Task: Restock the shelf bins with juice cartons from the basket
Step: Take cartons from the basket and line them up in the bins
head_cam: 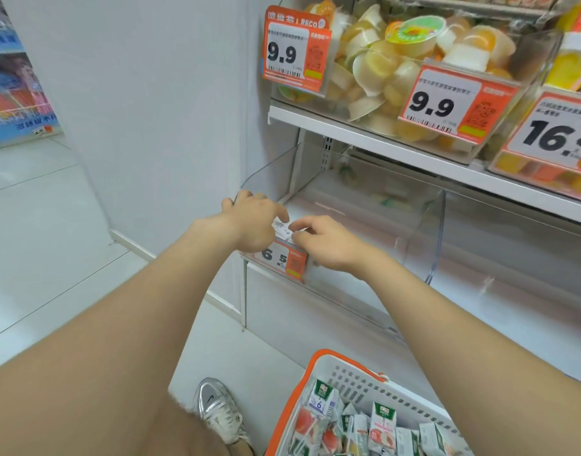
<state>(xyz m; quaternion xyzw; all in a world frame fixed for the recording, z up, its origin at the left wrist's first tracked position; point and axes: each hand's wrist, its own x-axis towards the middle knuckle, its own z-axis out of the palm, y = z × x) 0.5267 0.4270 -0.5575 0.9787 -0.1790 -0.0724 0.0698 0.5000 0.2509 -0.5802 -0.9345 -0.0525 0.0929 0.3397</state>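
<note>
My left hand (253,222) curls its fingers over the near left corner of the clear bin (427,232) on the low shelf. My right hand (328,245) pinches the top of the price tag (282,260). The juice cartons (381,426) lie in the basket (331,366), down near me.

A plain white wall (151,93) is seen on the left — a pale tiled floor (35,241) is laid below it. A white shelf (348,133) is set beside the wall, brightly lit.
</note>
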